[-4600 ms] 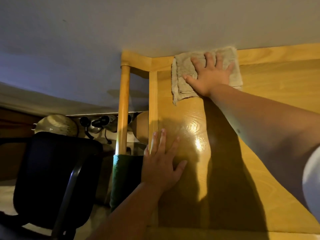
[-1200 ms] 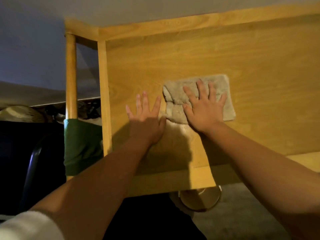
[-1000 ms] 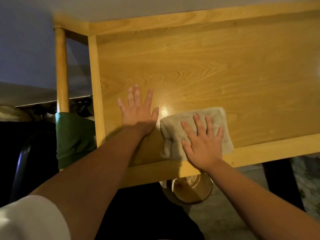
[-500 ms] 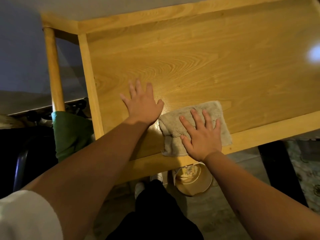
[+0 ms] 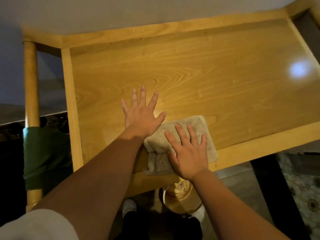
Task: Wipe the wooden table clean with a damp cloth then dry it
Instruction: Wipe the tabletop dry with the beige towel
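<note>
You are looking down on a wooden table (image 5: 199, 66) with a paler raised border and strong grain. Lying on it near your edge is a folded beige cloth (image 5: 206, 129), with your right hand (image 5: 188, 153) flat on top. Your left hand (image 5: 142, 116) rests palm-down on the bare wood just beside the cloth

Grey wall (image 5: 103, 13), patterned rug (image 5: 304, 193)
</note>
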